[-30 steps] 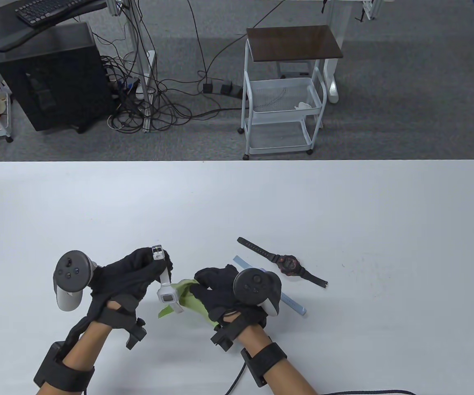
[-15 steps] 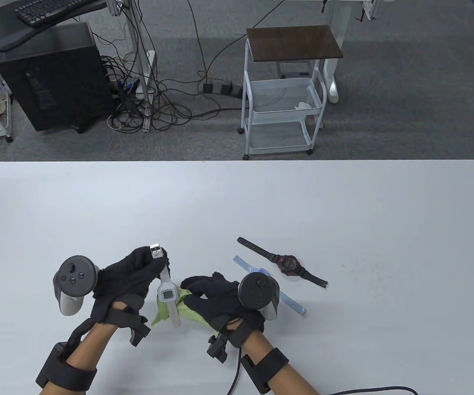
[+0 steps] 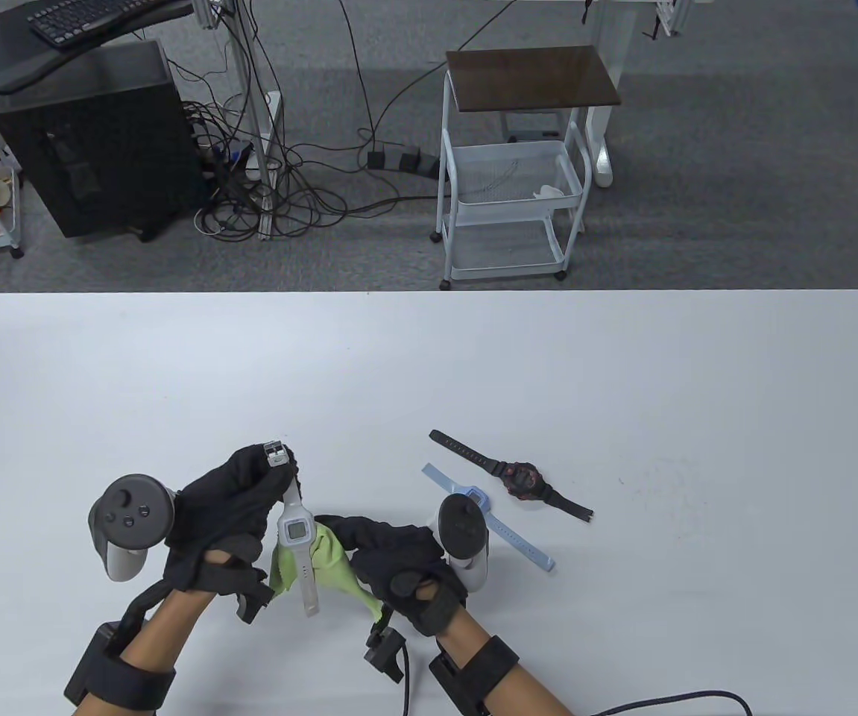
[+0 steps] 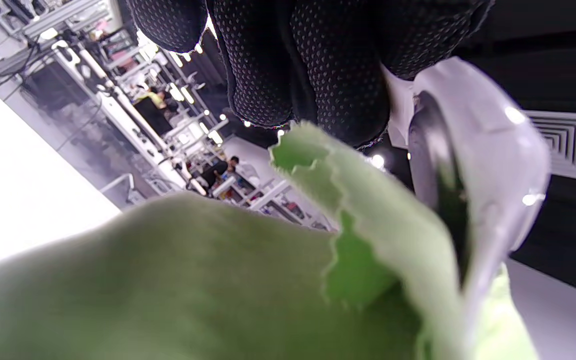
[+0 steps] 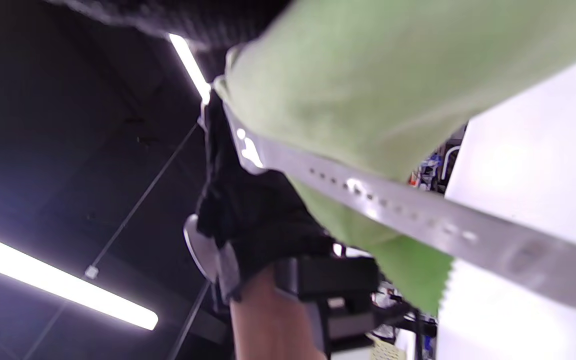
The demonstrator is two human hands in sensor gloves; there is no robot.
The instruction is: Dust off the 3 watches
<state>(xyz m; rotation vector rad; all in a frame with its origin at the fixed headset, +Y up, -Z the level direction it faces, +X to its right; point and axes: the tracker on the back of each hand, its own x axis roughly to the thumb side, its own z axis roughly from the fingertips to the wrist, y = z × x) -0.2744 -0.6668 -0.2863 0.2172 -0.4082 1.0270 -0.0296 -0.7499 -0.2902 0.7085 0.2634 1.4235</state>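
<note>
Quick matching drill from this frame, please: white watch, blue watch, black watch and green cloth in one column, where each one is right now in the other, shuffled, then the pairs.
Things:
1. white watch
2. blue watch
3. black watch
4. green cloth

Places:
A. flat on the table, farthest from the person
B. held in the right hand
C. held up by the left hand
D. on the table beside the right hand's tracker

Pairs: 1-C, 2-D, 3-A, 4-B
</note>
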